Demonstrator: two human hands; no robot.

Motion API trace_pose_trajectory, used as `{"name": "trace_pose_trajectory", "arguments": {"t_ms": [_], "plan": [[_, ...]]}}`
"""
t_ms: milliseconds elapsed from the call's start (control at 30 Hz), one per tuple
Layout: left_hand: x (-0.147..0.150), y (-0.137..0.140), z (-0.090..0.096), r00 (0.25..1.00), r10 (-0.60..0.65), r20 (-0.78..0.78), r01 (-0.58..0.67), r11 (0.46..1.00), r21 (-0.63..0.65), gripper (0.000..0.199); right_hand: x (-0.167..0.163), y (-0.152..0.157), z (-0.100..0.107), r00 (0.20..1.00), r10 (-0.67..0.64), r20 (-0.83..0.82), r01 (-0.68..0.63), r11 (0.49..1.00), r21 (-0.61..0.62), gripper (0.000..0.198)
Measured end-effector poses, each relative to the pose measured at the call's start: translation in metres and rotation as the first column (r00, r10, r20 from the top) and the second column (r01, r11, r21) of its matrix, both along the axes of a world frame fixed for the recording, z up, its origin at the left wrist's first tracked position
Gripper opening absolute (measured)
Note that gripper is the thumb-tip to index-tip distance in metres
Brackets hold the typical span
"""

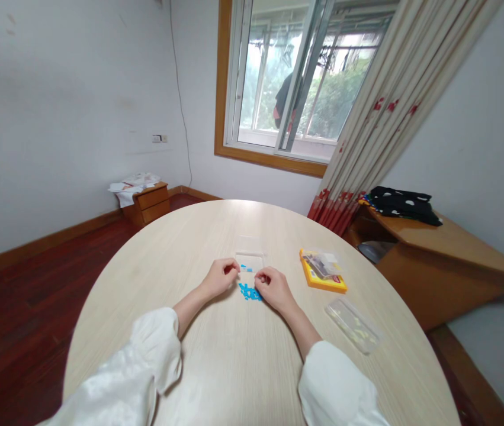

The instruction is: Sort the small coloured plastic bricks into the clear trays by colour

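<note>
My left hand (221, 277) is closed in a pinch at the left of a small clear plastic box (252, 258); whatever is between its fingertips is too small to make out. My right hand (273, 286) is curled at the right edge of a pile of small bright blue pieces (248, 291), its thumb and finger pressed together. What those fingers grip, if anything, is hidden. The box lies open on the table, with a few blue pieces (246, 268) at its near side, between both hands.
Right of my hands, a yellow box (323, 281) carries a clear case (324, 262). Nearer me lies a clear container (353, 325) with pale yellow pieces. All stand on the round wooden table (216, 367). A brown desk (416, 248) adjoins the right side.
</note>
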State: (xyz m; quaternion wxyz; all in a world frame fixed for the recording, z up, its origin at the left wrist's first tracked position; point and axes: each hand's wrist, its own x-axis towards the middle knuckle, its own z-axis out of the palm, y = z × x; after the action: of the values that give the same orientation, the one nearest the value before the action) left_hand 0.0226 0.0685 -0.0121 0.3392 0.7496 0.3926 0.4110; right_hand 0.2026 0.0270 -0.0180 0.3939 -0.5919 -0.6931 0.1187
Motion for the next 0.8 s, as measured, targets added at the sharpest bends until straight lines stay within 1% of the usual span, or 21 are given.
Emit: {"name": "trace_pose_trajectory", "arguments": {"t_ms": [100, 167, 233, 300, 367, 433, 500, 567, 667, 700, 767, 800], "plan": [[-0.001, -0.007, 0.002, 0.976, -0.064, -0.210, 0.098, 0.983, 0.156, 0.020, 0.001, 0.001, -0.002, 0.999, -0.005, 0.037, 0.006, 1.000, -0.026, 0.012], [-0.003, -0.012, 0.005, 0.923, -0.092, -0.375, 0.197, 0.947, 0.253, 0.023, 0.002, 0.003, -0.003, 0.999, 0.000, 0.035, 0.001, 0.999, -0.038, 0.013], [-0.004, -0.016, 0.009, 0.865, -0.080, -0.495, 0.259, 0.917, 0.304, 0.024, 0.003, 0.004, -0.005, 0.999, 0.012, 0.036, -0.011, 0.999, -0.040, 0.013], [-0.005, -0.020, 0.012, 0.828, -0.060, -0.558, 0.281, 0.905, 0.320, 0.026, 0.004, 0.004, -0.005, 0.999, 0.019, 0.039, -0.018, 0.999, -0.038, 0.014], [-0.005, -0.021, 0.013, 0.807, -0.057, -0.588, 0.291, 0.904, 0.312, 0.028, 0.004, 0.003, -0.005, 0.999, 0.019, 0.042, -0.017, 0.999, -0.037, 0.014], [-0.005, -0.021, 0.013, 0.806, -0.068, -0.589, 0.295, 0.907, 0.299, 0.028, 0.004, 0.002, -0.005, 0.999, 0.023, 0.039, -0.021, 0.999, -0.037, 0.015], [-0.005, -0.020, 0.011, 0.819, -0.087, -0.567, 0.295, 0.911, 0.287, 0.027, 0.004, 0.001, -0.004, 0.999, 0.036, 0.014, -0.036, 0.999, -0.029, 0.015], [-0.005, -0.018, 0.010, 0.840, -0.114, -0.531, 0.293, 0.918, 0.267, 0.024, 0.005, 0.001, -0.004, 0.997, 0.056, -0.055, -0.057, 0.998, -0.008, 0.016], [-0.006, -0.014, 0.007, 0.865, -0.148, -0.479, 0.287, 0.930, 0.231, 0.021, 0.006, 0.002, -0.004, 0.962, 0.070, -0.265, -0.070, 0.997, 0.010, 0.016], [-0.006, -0.013, 0.007, 0.870, -0.155, -0.468, 0.286, 0.932, 0.224, 0.020, 0.006, 0.004, -0.004, 0.927, 0.063, -0.369, -0.065, 0.998, 0.008, 0.016], [-0.006, -0.011, 0.005, 0.873, -0.161, -0.459, 0.288, 0.932, 0.220, 0.020, 0.008, 0.006, -0.004, 0.824, 0.032, -0.565, -0.044, 0.999, -0.007, 0.019], [-0.006, -0.011, 0.005, 0.873, -0.161, -0.460, 0.288, 0.931, 0.222, 0.020, 0.009, 0.008, -0.004, 0.771, 0.014, -0.637, -0.032, 0.999, -0.016, 0.022]]}}
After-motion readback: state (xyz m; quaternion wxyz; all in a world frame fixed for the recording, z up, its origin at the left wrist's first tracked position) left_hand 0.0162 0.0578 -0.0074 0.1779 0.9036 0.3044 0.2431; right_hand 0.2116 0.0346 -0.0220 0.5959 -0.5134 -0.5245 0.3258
